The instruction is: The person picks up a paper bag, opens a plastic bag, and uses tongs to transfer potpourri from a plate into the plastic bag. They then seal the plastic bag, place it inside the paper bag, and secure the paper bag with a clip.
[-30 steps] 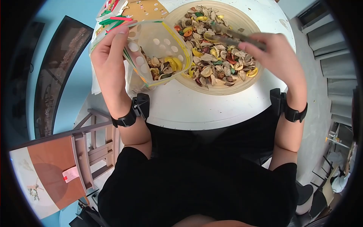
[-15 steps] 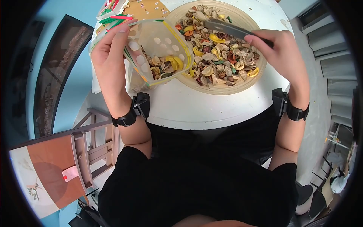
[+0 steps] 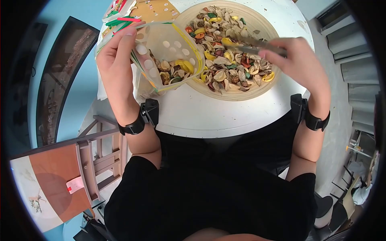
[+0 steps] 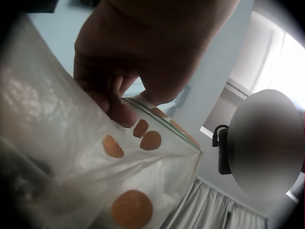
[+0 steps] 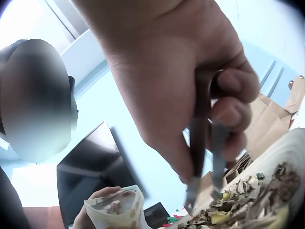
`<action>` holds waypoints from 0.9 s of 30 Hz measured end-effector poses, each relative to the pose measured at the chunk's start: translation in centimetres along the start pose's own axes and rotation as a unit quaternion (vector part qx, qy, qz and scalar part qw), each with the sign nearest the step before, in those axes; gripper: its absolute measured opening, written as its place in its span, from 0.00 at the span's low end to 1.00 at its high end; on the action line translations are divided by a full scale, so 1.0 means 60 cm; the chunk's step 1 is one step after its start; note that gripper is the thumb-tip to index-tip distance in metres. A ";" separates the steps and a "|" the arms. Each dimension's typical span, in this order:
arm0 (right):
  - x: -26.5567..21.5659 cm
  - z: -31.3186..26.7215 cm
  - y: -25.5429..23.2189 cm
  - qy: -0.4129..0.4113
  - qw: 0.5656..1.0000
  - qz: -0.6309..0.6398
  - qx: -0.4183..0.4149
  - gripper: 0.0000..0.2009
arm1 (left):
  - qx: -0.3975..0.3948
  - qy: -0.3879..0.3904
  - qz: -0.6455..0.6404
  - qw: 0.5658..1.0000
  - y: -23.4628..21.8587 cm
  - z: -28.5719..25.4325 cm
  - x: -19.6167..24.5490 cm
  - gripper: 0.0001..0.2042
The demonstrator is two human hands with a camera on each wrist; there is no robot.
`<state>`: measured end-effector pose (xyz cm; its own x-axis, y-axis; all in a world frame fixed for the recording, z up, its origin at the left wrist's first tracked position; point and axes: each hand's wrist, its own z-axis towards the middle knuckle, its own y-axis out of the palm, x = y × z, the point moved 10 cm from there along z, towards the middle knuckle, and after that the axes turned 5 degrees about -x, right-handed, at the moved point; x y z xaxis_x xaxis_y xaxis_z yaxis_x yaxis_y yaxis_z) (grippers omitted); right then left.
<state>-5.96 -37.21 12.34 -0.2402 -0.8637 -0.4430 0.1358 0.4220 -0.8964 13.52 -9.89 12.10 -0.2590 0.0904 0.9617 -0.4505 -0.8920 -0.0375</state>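
Note:
My left hand pinches the rim of a translucent bag with pale round dots, held open beside the plate; dried petals and yellow pieces lie inside. In the left wrist view, thumb and fingers grip the bag's edge. Grey metal tongs are in my right hand, their tips, slightly blurred, over dried petals heaped on a round wooden plate. The right wrist view shows fingers curled round the tongs, their two arms apart above the petals. Whether the tips hold a piece, I cannot tell.
The round plate covers much of the white table. Behind the bag are a brown board and a box with red and green sticks. A wooden chair stands at the left, below table height.
The tongs moved to the plate's far side half a second ago and are now back nearer the middle, with their arms further apart. The left hand and bag have hardly moved.

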 end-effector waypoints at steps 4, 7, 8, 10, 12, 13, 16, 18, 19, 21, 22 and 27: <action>0.021 0.007 0.020 0.023 0.998 -0.043 -0.037 0.15 | 0.004 0.001 0.001 1.000 -0.004 0.001 -0.004 0.13; 0.020 0.007 0.007 -0.010 1.000 -0.028 -0.005 0.14 | 0.008 0.001 0.000 1.000 -0.004 0.002 -0.004 0.13; 0.016 0.005 0.002 -0.024 0.999 -0.022 0.008 0.14 | 0.007 -0.002 0.003 1.000 -0.003 0.002 -0.004 0.13; 0.002 -0.002 -0.022 -0.045 0.998 0.003 0.048 0.13 | 0.006 -0.005 0.003 1.000 -0.002 0.001 -0.004 0.13; -0.018 -0.013 -0.044 -0.072 0.993 0.025 0.094 0.13 | 0.006 -0.005 0.001 1.000 -0.001 0.001 -0.005 0.13; -0.029 -0.020 -0.053 -0.089 0.988 0.035 0.120 0.13 | 0.002 -0.004 0.002 1.000 -0.001 0.000 -0.004 0.13; -0.094 -0.042 -0.055 -0.116 0.982 0.089 0.116 0.12 | -0.007 -0.002 0.004 1.000 0.004 -0.001 -0.001 0.13; -0.118 -0.042 -0.044 -0.111 0.985 0.109 0.071 0.12 | -0.009 0.000 0.003 1.000 0.009 -0.002 0.002 0.13; -0.122 -0.040 -0.034 -0.099 0.989 0.105 0.039 0.13 | -0.008 0.000 0.009 1.000 0.009 -0.003 0.004 0.13; -0.108 -0.036 -0.024 -0.079 0.989 0.126 0.012 0.13 | -0.005 0.001 0.020 1.000 0.006 -0.006 0.011 0.12; -0.094 -0.032 -0.024 -0.069 0.986 0.151 0.017 0.13 | 0.001 0.008 0.024 1.000 0.000 -0.008 0.018 0.12; -0.068 -0.028 -0.036 -0.093 0.976 0.177 0.082 0.12 | 0.004 0.025 0.025 0.999 -0.012 -0.011 0.035 0.12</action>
<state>-6.89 -34.13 16.07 0.0256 -0.7138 -0.6999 0.3349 0.6658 -0.6667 12.77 -8.75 13.95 -0.3232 0.0668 0.9440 -0.4298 -0.8990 -0.0836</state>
